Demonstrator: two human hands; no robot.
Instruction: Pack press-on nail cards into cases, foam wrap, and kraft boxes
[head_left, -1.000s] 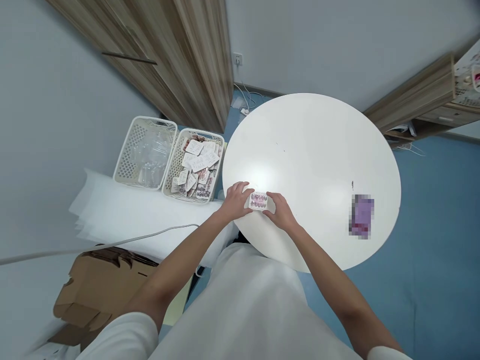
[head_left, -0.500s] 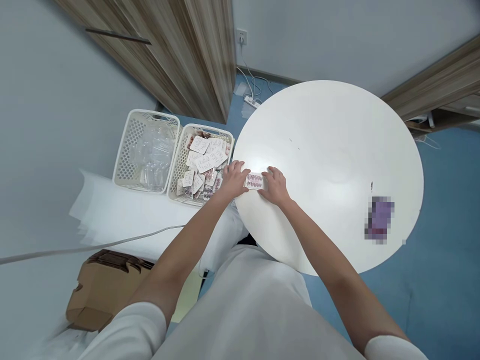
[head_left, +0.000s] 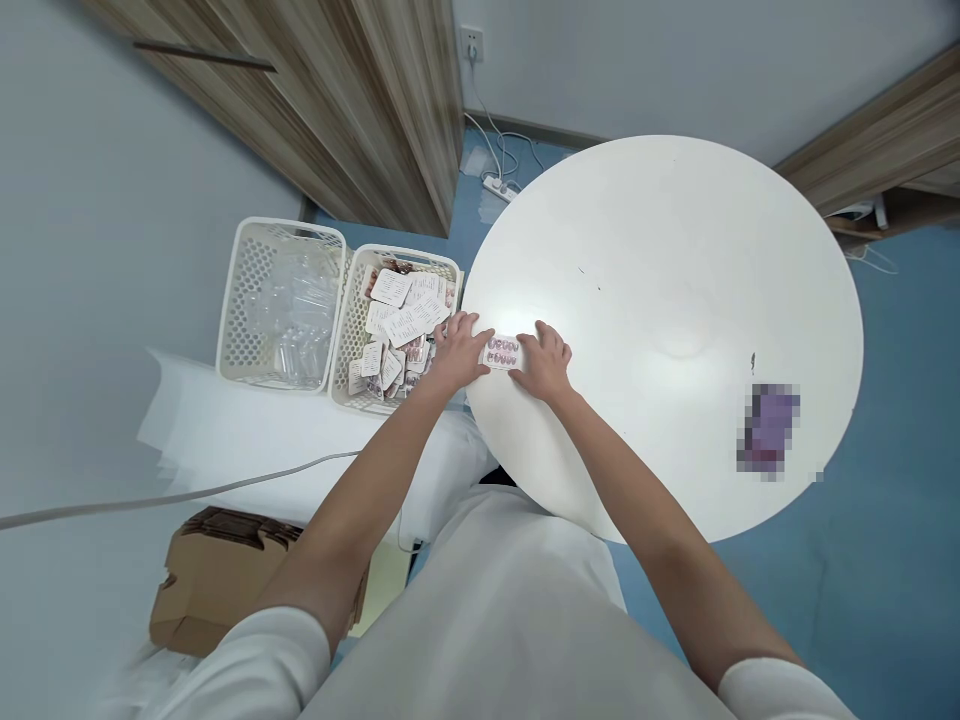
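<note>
Card [head_left: 502,351] shifted leftward on white table [head_left: 675,240], both hands' grip [head_left: 458,354] [head_left: 546,364] pinching it, blue floor [head_left: 900,400]

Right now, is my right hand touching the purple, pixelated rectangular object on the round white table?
Apart. The head view shows a wide stretch of round white table between your right hand and the purple, pixelated object.

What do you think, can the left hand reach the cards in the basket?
Probably yes: no lid covers the cards, and their basket looks close to the left hand. It would likely have to let go of the small card first.
</note>
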